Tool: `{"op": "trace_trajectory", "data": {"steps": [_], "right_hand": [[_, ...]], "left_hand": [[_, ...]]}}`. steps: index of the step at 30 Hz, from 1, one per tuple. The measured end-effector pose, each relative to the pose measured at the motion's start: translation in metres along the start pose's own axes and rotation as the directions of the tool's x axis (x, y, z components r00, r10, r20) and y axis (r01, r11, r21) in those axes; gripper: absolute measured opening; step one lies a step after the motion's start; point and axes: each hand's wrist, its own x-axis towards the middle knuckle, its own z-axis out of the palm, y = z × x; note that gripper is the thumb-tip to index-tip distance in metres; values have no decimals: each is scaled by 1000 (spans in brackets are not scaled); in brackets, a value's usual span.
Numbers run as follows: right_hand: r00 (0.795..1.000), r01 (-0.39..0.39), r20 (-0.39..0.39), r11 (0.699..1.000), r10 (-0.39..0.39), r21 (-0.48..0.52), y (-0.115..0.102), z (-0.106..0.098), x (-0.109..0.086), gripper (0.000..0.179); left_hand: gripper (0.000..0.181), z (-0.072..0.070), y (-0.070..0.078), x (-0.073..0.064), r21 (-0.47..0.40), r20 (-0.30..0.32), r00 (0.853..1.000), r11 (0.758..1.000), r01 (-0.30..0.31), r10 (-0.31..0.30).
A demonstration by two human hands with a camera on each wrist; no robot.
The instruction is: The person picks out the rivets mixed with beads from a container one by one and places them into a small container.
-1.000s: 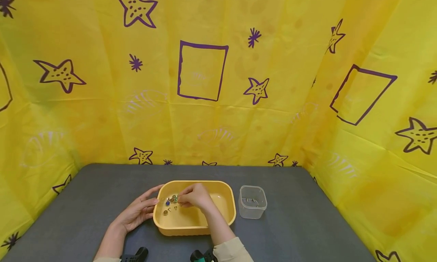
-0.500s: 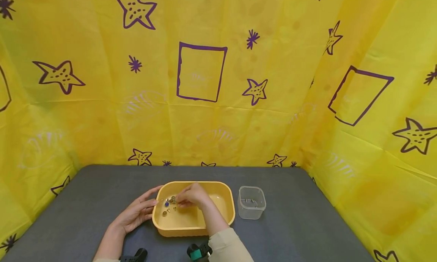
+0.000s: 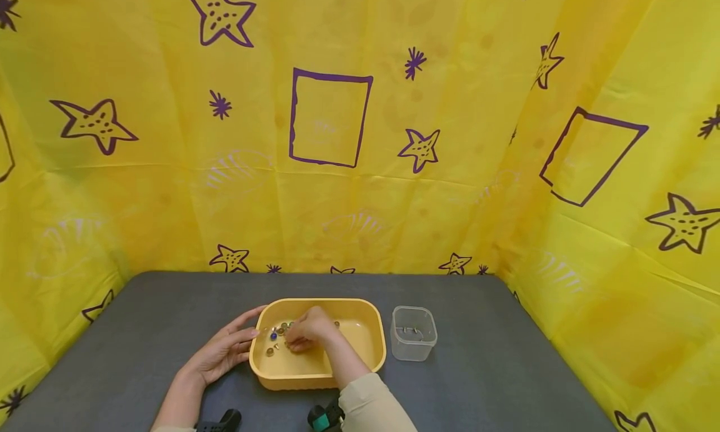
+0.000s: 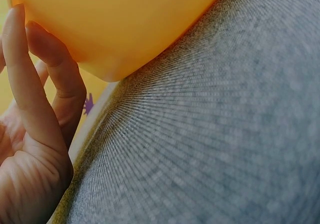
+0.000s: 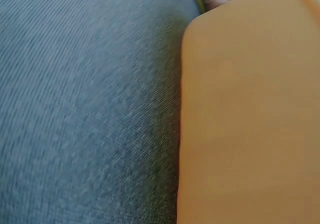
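A yellow plastic tub (image 3: 315,382) stands on the table, with small glass beads or marbles and small screws lying at its left end. A blue marble (image 3: 274,336) and a brownish one (image 3: 270,352) show there, with a small brass-coloured screw (image 3: 276,346) between them. My right hand (image 3: 312,329) reaches into the tub, fingers bent down over the small pieces; I cannot tell whether they pinch one. My left hand (image 3: 222,351) rests against the tub's left end, its thumb at the rim. In the left wrist view its extended fingers (image 4: 22,79) touch the outer wall.
A clear plastic box (image 3: 414,341) holding a few small screws stands right of the tub. Another small brownish piece (image 3: 337,324) lies in the tub beyond my right wrist. The dark grey table (image 3: 478,369) ends at a yellow patterned cloth (image 3: 349,194) behind and on both sides.
My right hand has shifted slightly left and toward me inside the tub, now covering where a small screw showed before. The left hand keeps its place on the tub.
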Motion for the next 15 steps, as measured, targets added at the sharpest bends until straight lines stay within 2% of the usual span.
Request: {"op": "trace_trajectory", "data": {"steps": [6, 15], "right_hand": [[1000, 9, -8, 1000, -9, -13, 5, 2, 1, 6], [999, 20, -47, 998, -23, -64, 5, 4, 0, 5]], "left_hand": [[42, -1, -1, 1, -25, 47, 999, 1000, -9, 10], [41, -1, -1, 3, -26, 63, 998, 1000, -11, 12]]}}
